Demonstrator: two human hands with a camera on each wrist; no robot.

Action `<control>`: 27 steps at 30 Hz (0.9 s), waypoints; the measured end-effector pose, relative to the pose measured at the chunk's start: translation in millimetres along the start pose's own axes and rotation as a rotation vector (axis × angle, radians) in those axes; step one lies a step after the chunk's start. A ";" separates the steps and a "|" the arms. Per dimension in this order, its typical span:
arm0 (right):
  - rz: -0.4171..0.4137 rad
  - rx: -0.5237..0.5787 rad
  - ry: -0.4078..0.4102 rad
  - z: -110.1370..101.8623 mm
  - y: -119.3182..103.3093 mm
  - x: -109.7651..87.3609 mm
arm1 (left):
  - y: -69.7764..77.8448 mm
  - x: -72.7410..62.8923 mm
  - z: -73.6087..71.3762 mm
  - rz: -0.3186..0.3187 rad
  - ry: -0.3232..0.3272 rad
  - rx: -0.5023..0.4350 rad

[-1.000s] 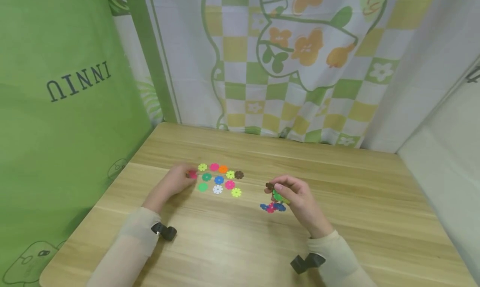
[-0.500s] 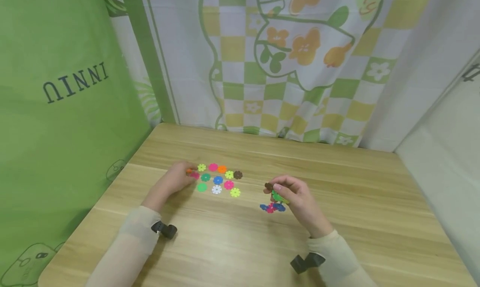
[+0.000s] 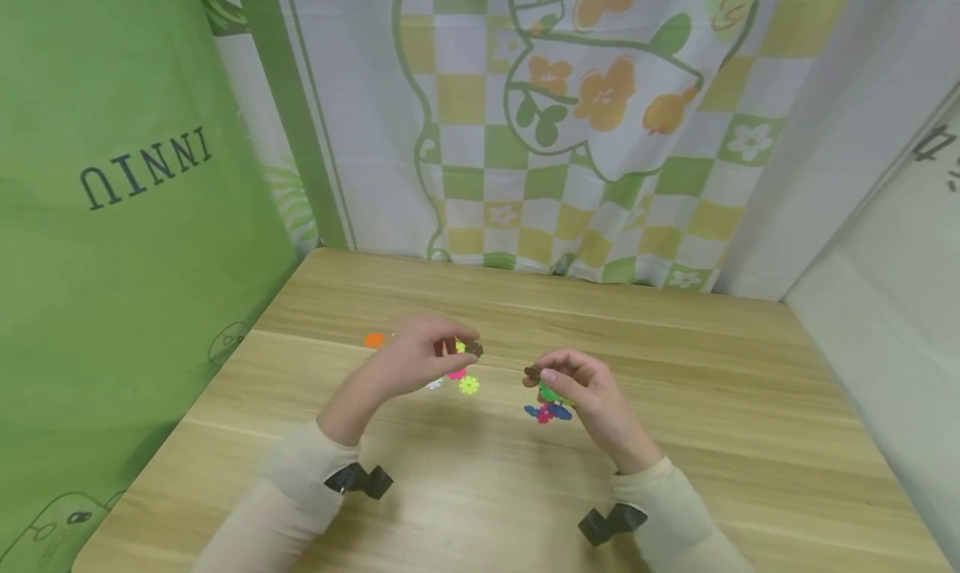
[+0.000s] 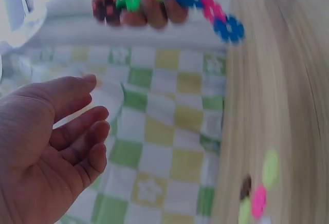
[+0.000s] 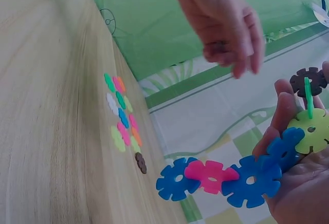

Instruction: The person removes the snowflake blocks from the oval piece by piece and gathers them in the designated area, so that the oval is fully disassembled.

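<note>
My right hand (image 3: pixel 588 402) grips a chain of notched, flower-shaped interlocking discs (image 5: pixel 252 180) above the table. Brown, green and yellow discs sit at the fingers, while blue and pink ones hang out from the palm. My left hand (image 3: pixel 412 361) is in the air over the loose discs, its fingers loosely bent; the left wrist view shows nothing between them. Partly hidden beneath it lie a yellow disc (image 3: pixel 468 386), a white disc (image 5: pixel 112 103) and a brown disc (image 5: pixel 141 163). An orange disc (image 3: pixel 374 340) lies to the left of that hand.
The wooden table (image 3: pixel 480 490) meets a checked curtain (image 3: pixel 517 173) at the back. Green cloth (image 3: pixel 142 281) hangs along the left side and a pale wall (image 3: pixel 892 306) stands on the right. Each wrist wears a black camera mount.
My left hand has come away from the left end of the loose discs and moved right, toward my right hand. The orange disc seen at its fingertips now lies apart on the table.
</note>
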State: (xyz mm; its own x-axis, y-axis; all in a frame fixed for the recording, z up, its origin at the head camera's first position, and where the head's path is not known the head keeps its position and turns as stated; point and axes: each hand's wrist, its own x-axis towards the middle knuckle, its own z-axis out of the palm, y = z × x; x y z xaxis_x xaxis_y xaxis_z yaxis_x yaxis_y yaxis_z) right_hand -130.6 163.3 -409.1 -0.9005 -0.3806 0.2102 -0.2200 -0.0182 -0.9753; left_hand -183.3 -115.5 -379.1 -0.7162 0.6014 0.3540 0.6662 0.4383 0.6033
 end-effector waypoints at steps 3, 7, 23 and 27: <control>0.011 0.009 0.003 1.4 -0.5 -0.8 | 19.3 7.3 11.6 0.143 -0.002 -0.058; 0.006 0.036 -0.004 3.0 -1.2 -1.6 | 33.9 13.3 26.6 0.277 -0.014 -0.126; 0.003 0.070 -0.036 1.0 -2.6 -4.7 | 32.2 10.0 38.0 0.182 0.065 -0.236; 0.012 0.034 -0.005 0.4 -3.0 -5.0 | 30.3 9.4 37.2 0.189 0.056 -0.270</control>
State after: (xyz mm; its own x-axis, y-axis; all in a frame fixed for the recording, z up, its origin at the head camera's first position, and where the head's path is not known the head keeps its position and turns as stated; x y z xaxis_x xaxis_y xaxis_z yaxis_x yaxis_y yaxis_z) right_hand -125.4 164.9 -407.2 -0.9012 -0.3855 0.1982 -0.1961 -0.0451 -0.9795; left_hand -162.1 -71.8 -384.1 -0.6004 0.6143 0.5121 0.7147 0.1247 0.6883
